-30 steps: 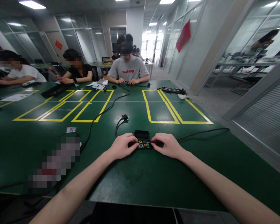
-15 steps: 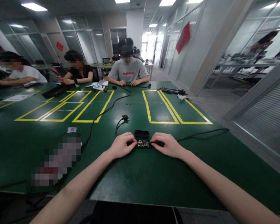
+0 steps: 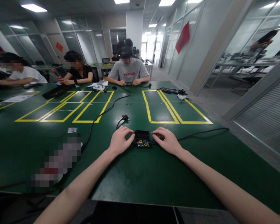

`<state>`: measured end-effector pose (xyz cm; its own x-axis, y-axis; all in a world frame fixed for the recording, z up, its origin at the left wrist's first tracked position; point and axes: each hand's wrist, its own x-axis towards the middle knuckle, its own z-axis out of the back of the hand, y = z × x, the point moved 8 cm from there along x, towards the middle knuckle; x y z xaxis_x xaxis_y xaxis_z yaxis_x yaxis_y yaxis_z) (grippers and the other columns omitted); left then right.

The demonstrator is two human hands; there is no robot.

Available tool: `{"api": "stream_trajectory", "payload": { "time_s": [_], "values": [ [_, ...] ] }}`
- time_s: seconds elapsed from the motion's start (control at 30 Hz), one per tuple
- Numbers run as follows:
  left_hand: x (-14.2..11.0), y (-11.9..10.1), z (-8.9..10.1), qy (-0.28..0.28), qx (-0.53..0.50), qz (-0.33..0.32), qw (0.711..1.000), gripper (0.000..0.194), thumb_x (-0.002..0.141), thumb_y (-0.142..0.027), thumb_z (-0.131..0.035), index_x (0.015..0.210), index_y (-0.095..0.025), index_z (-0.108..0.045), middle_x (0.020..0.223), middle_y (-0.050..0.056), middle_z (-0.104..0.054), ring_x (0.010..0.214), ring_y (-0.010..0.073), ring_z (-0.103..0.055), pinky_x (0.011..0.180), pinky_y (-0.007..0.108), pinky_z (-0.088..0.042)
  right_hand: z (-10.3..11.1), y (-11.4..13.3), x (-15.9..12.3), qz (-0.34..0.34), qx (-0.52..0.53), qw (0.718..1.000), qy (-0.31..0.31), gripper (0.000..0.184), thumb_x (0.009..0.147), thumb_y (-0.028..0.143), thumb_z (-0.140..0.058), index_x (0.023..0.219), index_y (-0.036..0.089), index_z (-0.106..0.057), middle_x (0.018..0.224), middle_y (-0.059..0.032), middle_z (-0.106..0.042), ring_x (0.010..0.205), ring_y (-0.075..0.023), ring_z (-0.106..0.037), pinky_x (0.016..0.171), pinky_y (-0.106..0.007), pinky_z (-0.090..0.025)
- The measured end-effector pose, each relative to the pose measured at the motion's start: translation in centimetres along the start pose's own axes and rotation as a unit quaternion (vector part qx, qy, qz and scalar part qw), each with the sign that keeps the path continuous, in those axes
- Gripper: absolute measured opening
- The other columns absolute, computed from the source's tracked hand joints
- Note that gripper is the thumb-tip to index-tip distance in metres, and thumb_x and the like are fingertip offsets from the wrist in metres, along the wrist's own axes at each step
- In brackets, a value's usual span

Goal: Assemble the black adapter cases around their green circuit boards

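Observation:
A small black plastic case [image 3: 137,146] lies on the green table with a circuit board [image 3: 141,144] inside it, showing coiled parts and coloured wires. Right behind it sits its black cover [image 3: 142,134], hollow side up. My left hand [image 3: 119,140] hovers just left of the cover, thumb and forefinger apart and nothing between them. On the other side my right hand [image 3: 168,140] is raised in the same way, its fingers parted and bare. A black cord [image 3: 200,133] leads right from the case, partly behind my right hand. Behind my left hand lies a black plug [image 3: 124,118].
A blurred-out long object [image 3: 63,158] lies at the left, beside a black cable [image 3: 90,132] crossing the table. Yellow tape outlines [image 3: 164,122] mark the far half. A folded black tripod-like item [image 3: 174,91] rests there. A person in a grey shirt [image 3: 128,71] sits opposite.
Both hands have let go of the cord ends at the case's sides and lifted slightly away, up towards the cover. The case and board stay in place.

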<state>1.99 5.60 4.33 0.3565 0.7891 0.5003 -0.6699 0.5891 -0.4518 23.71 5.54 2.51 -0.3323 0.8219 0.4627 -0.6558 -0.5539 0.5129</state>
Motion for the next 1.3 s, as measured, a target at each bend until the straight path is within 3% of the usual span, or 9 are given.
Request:
{"api": "stream_trajectory", "payload": {
  "time_s": [0.07, 0.17, 0.33, 0.57, 0.8, 1.07, 1.3],
  "values": [
    [0.1, 1.0, -0.8, 0.015, 0.013, 0.045, 0.999, 0.017, 0.093, -0.03, -0.066, 0.1, -0.02, -0.078, 0.094, 0.006, -0.074, 0.094, 0.0223, -0.066, 0.085, 0.035, -0.055, -0.4, -0.8, 0.2, -0.022, -0.021, 0.999, -0.012, 0.02, 0.094, 0.034, -0.062, 0.098, 0.022, -0.077, 0.093, -0.0077, -0.071, 0.085, -0.024, -0.068, 0.079, -0.04, -0.057],
    [0.0, 1.5, -2.0, 0.049, -0.014, 0.076, 0.996, 0.016, 0.092, -0.029, -0.066, 0.088, -0.02, -0.08, 0.09, 0.005, -0.075, 0.091, 0.0218, -0.067, 0.083, 0.034, -0.054, -1.0, -1.0, 0.4, -0.022, 0.012, 1.0, -0.008, 0.016, 0.091, 0.033, -0.067, 0.095, 0.022, -0.077, 0.099, -0.009, -0.072, 0.096, -0.0262, -0.068, 0.086, -0.044, -0.057],
    [-0.2, 2.0, -2.0, 0.045, -0.104, 0.136, 0.984, 0.011, 0.086, -0.027, -0.07, 0.083, -0.02, -0.078, 0.083, 0.003, -0.078, 0.08, 0.0203, -0.07, 0.076, 0.031, -0.055, -1.7, -1.7, 0.2, -0.102, 0.165, 0.981, 0.019, 0.017, 0.088, 0.034, -0.068, 0.096, 0.02, -0.07, 0.09, -0.0051, -0.075, 0.081, -0.0208, -0.071, 0.071, -0.035, -0.057],
    [-0.3, 1.8, -2.0, 0.046, -0.208, 0.163, 0.963, 0.01, 0.083, -0.026, -0.069, 0.081, -0.018, -0.074, 0.078, 0.002, -0.077, 0.075, 0.0195, -0.074, 0.073, 0.029, -0.057, -2.1, -1.3, 0.0, -0.121, 0.286, 0.95, 0.021, 0.024, 0.083, 0.032, -0.071, 0.104, 0.02, -0.068, 0.097, -0.0065, -0.076, 0.083, -0.0196, -0.075, 0.076, -0.034, -0.063],
    [-0.4, 1.6, -2.0, 0.066, -0.219, 0.169, 0.959, 0.006, 0.08, -0.022, -0.067, 0.079, -0.018, -0.07, 0.074, 0.0, -0.075, 0.071, 0.0176, -0.073, 0.071, 0.026, -0.055, -1.5, 0.0, -0.1, -0.103, 0.28, 0.953, 0.059, 0.02, 0.085, 0.027, -0.069, 0.102, 0.019, -0.076, 0.096, -0.0059, -0.079, 0.091, -0.0217, -0.075, 0.091, -0.041, -0.062],
    [-0.5, 1.1, -1.7, 0.085, -0.212, 0.15, 0.962, 0.011, 0.078, -0.026, -0.066, 0.079, -0.016, -0.072, 0.073, 0.001, -0.073, 0.068, 0.0158, -0.066, 0.064, 0.025, -0.049, -1.2, 0.9, -0.2, -0.065, 0.244, 0.964, 0.085, 0.025, 0.09, 0.026, -0.062, 0.11, 0.02, -0.076, 0.106, -0.0074, -0.079, 0.097, -0.0229, -0.074, 0.09, -0.042, -0.061],
    [-0.6, 1.0, -1.9, 0.107, -0.193, 0.136, 0.966, 0.012, 0.078, -0.021, -0.059, 0.079, -0.017, -0.07, 0.074, 0.001, -0.072, 0.068, 0.0155, -0.064, 0.065, 0.026, -0.047, -1.2, 1.8, -0.6, 0.018, 0.189, 0.975, 0.118, 0.036, 0.081, 0.012, -0.06, 0.113, 0.021, -0.072, 0.113, -0.0081, -0.076, 0.1, -0.0226, -0.072, 0.093, -0.041, -0.059]
  ]
}}
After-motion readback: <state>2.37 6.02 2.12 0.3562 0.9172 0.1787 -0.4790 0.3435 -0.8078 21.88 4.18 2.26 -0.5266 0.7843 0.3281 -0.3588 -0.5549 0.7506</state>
